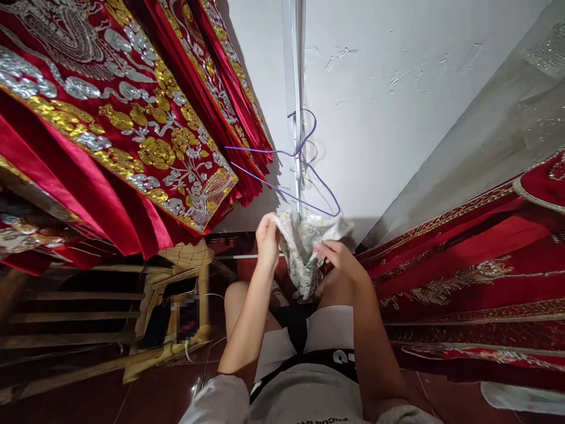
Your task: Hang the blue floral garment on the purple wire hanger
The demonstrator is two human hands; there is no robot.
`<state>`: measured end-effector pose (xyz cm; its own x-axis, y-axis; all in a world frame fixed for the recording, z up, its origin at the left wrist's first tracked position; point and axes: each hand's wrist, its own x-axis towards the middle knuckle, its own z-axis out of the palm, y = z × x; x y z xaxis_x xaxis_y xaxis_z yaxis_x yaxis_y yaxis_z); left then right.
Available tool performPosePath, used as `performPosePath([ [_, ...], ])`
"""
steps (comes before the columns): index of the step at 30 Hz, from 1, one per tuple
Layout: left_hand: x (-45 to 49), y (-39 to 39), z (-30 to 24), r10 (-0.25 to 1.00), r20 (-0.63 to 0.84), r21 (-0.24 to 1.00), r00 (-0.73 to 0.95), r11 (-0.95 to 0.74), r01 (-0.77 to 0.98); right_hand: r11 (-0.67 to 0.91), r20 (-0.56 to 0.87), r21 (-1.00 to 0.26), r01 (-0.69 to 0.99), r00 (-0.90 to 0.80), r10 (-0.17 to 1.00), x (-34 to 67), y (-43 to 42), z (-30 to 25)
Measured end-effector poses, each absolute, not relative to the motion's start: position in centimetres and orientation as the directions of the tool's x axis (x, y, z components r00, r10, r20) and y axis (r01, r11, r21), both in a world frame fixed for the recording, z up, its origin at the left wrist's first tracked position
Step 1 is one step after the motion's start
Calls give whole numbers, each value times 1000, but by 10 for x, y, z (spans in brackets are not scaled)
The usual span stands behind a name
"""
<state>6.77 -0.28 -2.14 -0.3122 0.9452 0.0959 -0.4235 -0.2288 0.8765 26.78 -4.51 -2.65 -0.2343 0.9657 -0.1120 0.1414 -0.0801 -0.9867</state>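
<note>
A light cloth with a grey-green pattern [301, 259] hangs bunched between my two hands, in front of my knees. It looks like a small garment, but motion blur hides its exact kind. My left hand [267, 235] is closed on its upper left edge. On the other side, my right hand [332, 253] pinches it near the upper right, fingers together. Just above the cloth, a purple wire hanger [324, 187] hangs by its hook from a white strip on the wall; neither hand touches it.
Red garments with gold and silver embroidery [159, 153] hang at the left, above a bamboo chair [203, 300] with a phone [188, 321] and a cable on it. More red embroidered fabric [477, 265] hangs close on the right. A white wall [362, 135] stands ahead.
</note>
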Motion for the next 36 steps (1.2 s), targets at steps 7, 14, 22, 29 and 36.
performPosePath([
  [7, 89, -32, 29, 806, 574, 807, 144, -586, 67, -50, 38, -979, -196, -422, 906, 230, -39, -9],
  [14, 43, -32, -1, 864, 179, 977, 470, -214, 22, 63, 44, -997, 36, -390, 920, 241, -16, 22],
  [22, -19, -38, 14, 835, -111, 583, 539, -385, 716, 396, 396, -907, 147, -30, 918, 255, 49, 49],
  [29, -52, -30, 44, 824, -483, 118, 297, -275, 954, 420, 414, -865, 276, -82, 907, 247, 104, 32],
  [36, -69, -25, 73, 965, -226, 28, 134, -132, 991, 241, 221, -897, 372, -95, 971, 259, 96, 7],
])
